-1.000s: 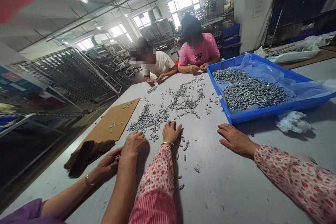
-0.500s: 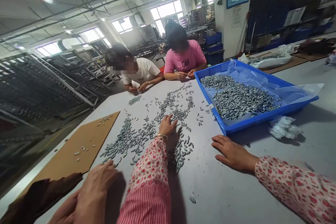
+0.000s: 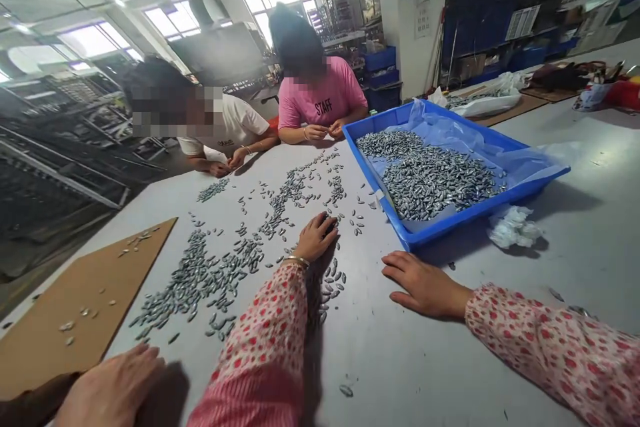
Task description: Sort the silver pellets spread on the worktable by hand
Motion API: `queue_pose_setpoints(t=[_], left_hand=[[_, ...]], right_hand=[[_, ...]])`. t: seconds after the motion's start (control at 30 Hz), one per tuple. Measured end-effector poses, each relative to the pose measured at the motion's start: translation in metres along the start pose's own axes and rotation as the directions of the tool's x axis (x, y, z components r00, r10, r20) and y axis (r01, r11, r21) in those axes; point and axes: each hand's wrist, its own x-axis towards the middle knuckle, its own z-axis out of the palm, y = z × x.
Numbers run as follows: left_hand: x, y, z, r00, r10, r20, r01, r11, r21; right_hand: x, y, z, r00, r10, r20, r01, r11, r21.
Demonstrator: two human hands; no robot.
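My left hand (image 3: 315,237) reaches forward on the grey table (image 3: 430,360), fingers curled down onto the small grey metal pieces (image 3: 220,270) scattered across it. A bangle sits on that wrist. My right hand (image 3: 423,283) lies flat and open on bare table just in front of the blue tray (image 3: 395,225), touching none of the pieces. Both arms wear red flowered sleeves. The tray holds a heap of the same grey pieces (image 3: 430,177) on a clear plastic liner.
A neighbour's hand (image 3: 113,390) rests at the lower left beside a brown cardboard sheet (image 3: 60,307) with a few pieces on it. Two people (image 3: 320,97) sit at the far side handling pieces. Crumpled plastic (image 3: 515,227) lies right of the tray.
The camera has swung right and down. My left hand stays among the pieces, and its fingers have curled in. The neighbour's hands have slid off to the lower left.
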Motion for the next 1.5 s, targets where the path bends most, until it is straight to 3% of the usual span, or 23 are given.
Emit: queue_pose_setpoints(t=[0.13,0.3,0.4,0.47,0.53,0.6,0.67,0.77,0.83,1.0,1.13,1.27,1.4,1.5], left_hand=[[-0.070,0.025,0.003,0.994,0.099,0.048,-0.099,0.995,-0.009],[-0.154,0.085,0.009,0.985,0.151,0.086,-0.150,0.989,-0.019],[-0.194,0.121,0.012,0.978,0.184,0.103,-0.181,0.983,-0.032],[-0.213,0.133,0.010,0.975,0.198,0.106,-0.194,0.980,-0.040],[-0.225,0.129,0.003,0.988,0.137,0.064,-0.136,0.990,-0.024],[-0.229,0.111,-0.006,0.999,-0.023,-0.035,0.023,1.000,0.005],[-0.227,0.088,-0.012,0.972,-0.198,-0.123,0.200,0.980,0.007],[-0.220,0.073,-0.006,0.955,-0.277,-0.109,0.276,0.961,-0.021],[-0.220,0.086,0.004,0.971,-0.229,-0.068,0.227,0.973,-0.037],[-0.245,0.155,0.024,1.000,-0.009,-0.013,0.008,0.997,-0.075],[-0.282,0.202,0.026,0.989,0.146,-0.037,-0.146,0.989,-0.004],[-0.320,0.238,0.027,0.961,0.278,0.004,-0.278,0.960,0.034],[-0.340,0.250,0.025,0.923,0.385,0.009,-0.385,0.923,0.026],[-0.335,0.233,0.022,0.940,0.335,-0.065,-0.331,0.941,0.066]], right_hand=[[-0.001,0.004,0.002,0.999,-0.035,-0.033,0.035,0.999,0.008],[-0.003,0.008,0.005,0.995,-0.056,-0.080,0.056,0.998,-0.008],[-0.003,0.012,0.009,0.992,-0.080,-0.101,0.078,0.997,-0.025],[-0.003,0.014,0.010,0.990,-0.094,-0.105,0.091,0.995,-0.036],[-0.003,0.016,0.011,0.989,-0.103,-0.105,0.100,0.994,-0.036],[-0.002,0.018,0.010,0.988,-0.116,-0.106,0.113,0.993,-0.032],[-0.002,0.020,0.010,0.985,-0.133,-0.114,0.131,0.991,-0.020],[-0.001,0.023,0.010,0.982,-0.145,-0.123,0.146,0.989,0.001],[0.000,0.025,0.010,0.982,-0.145,-0.119,0.146,0.989,0.003],[0.003,0.030,0.010,0.981,-0.147,-0.125,0.149,0.989,0.011],[-0.002,0.027,0.006,0.983,-0.139,-0.117,0.142,0.990,0.016],[-0.036,0.008,-0.007,0.975,-0.222,-0.014,0.222,0.975,0.029],[-0.082,-0.021,-0.025,0.933,-0.328,0.150,0.321,0.944,0.073],[-0.099,-0.036,-0.031,0.932,-0.308,0.192,0.301,0.952,0.061]])
